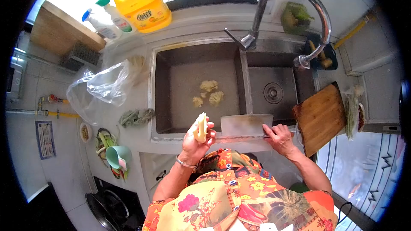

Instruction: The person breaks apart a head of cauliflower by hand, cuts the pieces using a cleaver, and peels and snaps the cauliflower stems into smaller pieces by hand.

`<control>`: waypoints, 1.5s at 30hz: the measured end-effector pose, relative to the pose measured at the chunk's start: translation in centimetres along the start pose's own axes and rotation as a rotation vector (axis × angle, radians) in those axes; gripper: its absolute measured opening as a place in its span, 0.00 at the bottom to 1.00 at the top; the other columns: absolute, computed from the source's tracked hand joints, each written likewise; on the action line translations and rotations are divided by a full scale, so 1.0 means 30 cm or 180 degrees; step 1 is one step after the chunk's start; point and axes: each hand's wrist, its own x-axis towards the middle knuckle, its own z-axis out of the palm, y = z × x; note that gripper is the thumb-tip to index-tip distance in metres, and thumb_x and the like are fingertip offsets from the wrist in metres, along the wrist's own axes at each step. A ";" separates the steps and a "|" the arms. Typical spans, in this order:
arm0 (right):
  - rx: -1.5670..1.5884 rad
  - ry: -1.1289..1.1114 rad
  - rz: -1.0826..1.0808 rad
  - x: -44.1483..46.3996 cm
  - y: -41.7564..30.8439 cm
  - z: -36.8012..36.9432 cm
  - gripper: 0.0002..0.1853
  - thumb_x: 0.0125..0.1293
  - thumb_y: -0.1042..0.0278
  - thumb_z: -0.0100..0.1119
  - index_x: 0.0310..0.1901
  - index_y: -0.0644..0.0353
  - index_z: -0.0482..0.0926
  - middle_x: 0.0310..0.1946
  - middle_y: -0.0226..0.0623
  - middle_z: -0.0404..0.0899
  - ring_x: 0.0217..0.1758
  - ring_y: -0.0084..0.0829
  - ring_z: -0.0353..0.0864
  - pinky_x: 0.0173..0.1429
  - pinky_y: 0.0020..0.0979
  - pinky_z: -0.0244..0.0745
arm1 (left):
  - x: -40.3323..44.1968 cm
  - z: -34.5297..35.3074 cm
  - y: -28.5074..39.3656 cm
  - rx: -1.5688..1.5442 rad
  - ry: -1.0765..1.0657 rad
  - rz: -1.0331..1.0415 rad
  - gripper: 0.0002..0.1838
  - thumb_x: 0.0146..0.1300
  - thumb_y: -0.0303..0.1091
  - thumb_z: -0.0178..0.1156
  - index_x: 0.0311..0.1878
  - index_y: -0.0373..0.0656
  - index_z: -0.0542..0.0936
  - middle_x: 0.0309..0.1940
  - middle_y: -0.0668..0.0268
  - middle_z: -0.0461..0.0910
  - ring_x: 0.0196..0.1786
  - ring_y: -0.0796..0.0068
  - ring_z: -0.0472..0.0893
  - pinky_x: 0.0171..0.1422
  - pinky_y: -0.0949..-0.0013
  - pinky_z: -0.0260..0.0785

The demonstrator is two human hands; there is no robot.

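At the near edge of the sink (180,72), the left hand (192,144) grips a pale piece (200,129) upright between thumb and fingers, while the right hand (281,139) is closed on the handle of a broad knife (246,125). The work looks to be between cuts: blade and piece are apart, and any cut would need them brought together. The piece is long, narrow and creamy yellow, probably cauliflower stalk; its finer surface is too small to judge. Beyond it, several bumpy, cream-coloured florets (209,86) lie loosely grouped on the larger basin's floor.
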 end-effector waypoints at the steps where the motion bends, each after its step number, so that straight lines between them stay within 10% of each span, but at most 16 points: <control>1: -0.0059 0.0000 0.0060 -0.002 -0.005 -0.003 0.32 0.42 0.60 0.68 0.54 0.54 0.73 0.28 0.33 0.70 0.34 0.34 0.69 0.38 0.36 0.63 | -0.003 -0.005 0.008 -0.0019 0.0014 0.0017 0.19 0.64 0.46 0.50 0.53 0.45 0.71 0.38 0.65 0.78 0.35 0.68 0.74 0.34 0.69 0.68; 11: 0.0424 0.0469 0.0363 0.210 -0.197 -0.164 0.37 0.45 0.58 0.70 0.58 0.59 0.68 0.41 0.39 0.71 0.42 0.37 0.71 0.48 0.37 0.67 | 0.028 0.015 0.036 0.0692 0.0334 0.1151 0.11 0.70 0.38 0.45 0.49 0.42 0.67 0.40 0.60 0.77 0.41 0.72 0.79 0.43 0.67 0.76; 17: 0.5271 -0.0154 0.1731 0.496 -0.498 -0.123 0.29 0.61 0.63 0.60 0.62 0.59 0.62 0.39 0.32 0.74 0.33 0.19 0.74 0.35 0.21 0.72 | -0.009 0.053 0.074 0.0489 0.0318 0.1410 0.10 0.69 0.34 0.49 0.48 0.42 0.67 0.40 0.62 0.76 0.45 0.73 0.78 0.51 0.66 0.73; 30: 0.4637 0.0507 0.2020 0.735 -0.640 -0.087 0.09 0.63 0.65 0.57 0.31 0.61 0.75 0.27 0.26 0.76 0.30 0.14 0.72 0.33 0.20 0.68 | -0.055 0.046 0.270 0.1965 0.0256 0.1622 0.07 0.65 0.34 0.56 0.39 0.41 0.73 0.32 0.70 0.75 0.34 0.86 0.73 0.39 0.79 0.68; 45: 0.5994 0.2113 0.2332 0.837 -0.814 0.045 0.09 0.66 0.65 0.49 0.30 0.59 0.70 0.24 0.27 0.71 0.26 0.16 0.69 0.29 0.21 0.68 | -0.041 -0.003 0.308 0.0355 0.0068 0.1784 0.16 0.68 0.47 0.49 0.30 0.46 0.63 0.24 0.72 0.63 0.31 0.79 0.64 0.42 0.72 0.63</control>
